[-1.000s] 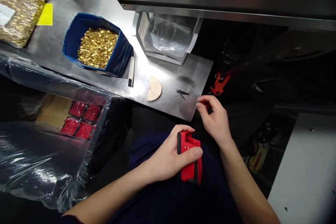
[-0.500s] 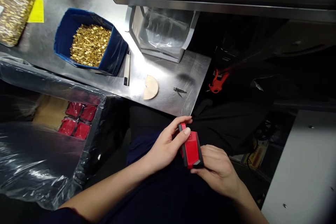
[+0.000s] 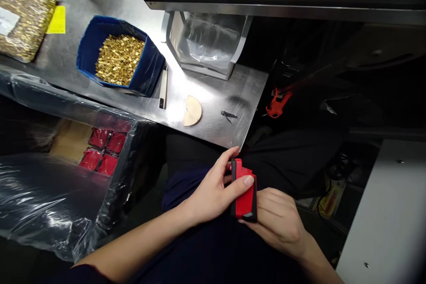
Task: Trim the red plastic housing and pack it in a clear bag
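Over my lap I hold a red plastic part with black edges; its exact kind does not show. My left hand grips it from the left, with the thumb across its red face and the index finger stretched along its upper end. On the right, my right hand has its fingers curled against the part's lower right side. The undersides of the part and the right fingertips are hidden. Just beyond, on the metal bench, lie a nail clipper and a pale half-round disc.
A blue bin holds small brass pieces, with a white-handled cutter beside it. Behind stands a grey bin with clear plastic. At left, a plastic-lined box contains red parts. Orange-handled pliers hang right of the bench.
The red part has turned slightly more upright in my hands. My left thumb has slid down and right across its face. The whole view has shifted a little.
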Tool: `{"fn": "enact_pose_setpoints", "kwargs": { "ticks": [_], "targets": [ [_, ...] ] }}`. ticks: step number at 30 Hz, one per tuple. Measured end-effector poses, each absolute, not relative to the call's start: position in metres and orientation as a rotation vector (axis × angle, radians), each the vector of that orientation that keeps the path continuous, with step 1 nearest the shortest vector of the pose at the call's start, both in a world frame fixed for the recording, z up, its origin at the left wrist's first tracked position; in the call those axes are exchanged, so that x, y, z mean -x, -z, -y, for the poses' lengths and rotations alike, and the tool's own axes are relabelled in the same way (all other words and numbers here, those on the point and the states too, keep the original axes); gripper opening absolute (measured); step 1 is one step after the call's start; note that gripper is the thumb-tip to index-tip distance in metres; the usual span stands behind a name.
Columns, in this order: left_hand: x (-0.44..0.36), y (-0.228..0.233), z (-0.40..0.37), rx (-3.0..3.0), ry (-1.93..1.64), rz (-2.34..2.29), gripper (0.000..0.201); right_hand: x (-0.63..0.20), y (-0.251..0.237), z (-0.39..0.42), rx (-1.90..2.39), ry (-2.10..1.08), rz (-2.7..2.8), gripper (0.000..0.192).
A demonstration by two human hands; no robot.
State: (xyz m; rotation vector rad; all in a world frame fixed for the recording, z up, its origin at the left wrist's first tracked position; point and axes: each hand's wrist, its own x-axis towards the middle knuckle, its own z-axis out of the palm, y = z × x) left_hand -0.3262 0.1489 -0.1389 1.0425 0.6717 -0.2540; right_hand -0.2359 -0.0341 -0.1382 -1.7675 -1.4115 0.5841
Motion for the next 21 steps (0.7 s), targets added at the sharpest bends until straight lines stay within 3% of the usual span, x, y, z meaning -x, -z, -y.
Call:
{"fn": "enact_pose_setpoints", "kwargs": {
  "ticks": [2, 6, 10, 12, 16, 21],
  "targets": [
    [0.326, 0.139, -0.149, -0.971, 0.331, -0.709, 0.081, 0.236, 0.135, 0.032, 1.820, -0.567, 1.489, 0.006],
    [0.331, 0.144, -0.159, -0.771, 0.345, -0.690, 0.067, 0.214, 0.134, 0.022, 1.683, -0.654, 1.424, 0.038],
    [0.341, 0.147, -0.177, -0.581, 0.305, -0.596, 0.073, 0.173, 0.158, -0.017, 1.982, -0.472, 0.933, 0.022],
    [0.346, 0.144, -0.187, -0.469, 0.316, -0.496, 0.080, 0.157, 0.180, -0.049, 2.145, -0.462, 0.962, 0.014],
    [0.359, 0.130, -0.200, -0.207, 0.470, -0.290, 0.089, 0.145, 0.219, -0.100, 2.413, -0.504, 1.218, 0.033],
    [0.378, 0.139, -0.209, -0.176, 0.738, -0.155, 0.098, 0.145, 0.227, -0.094, 2.299, -0.639, 1.236, 0.018]
  ]
}}
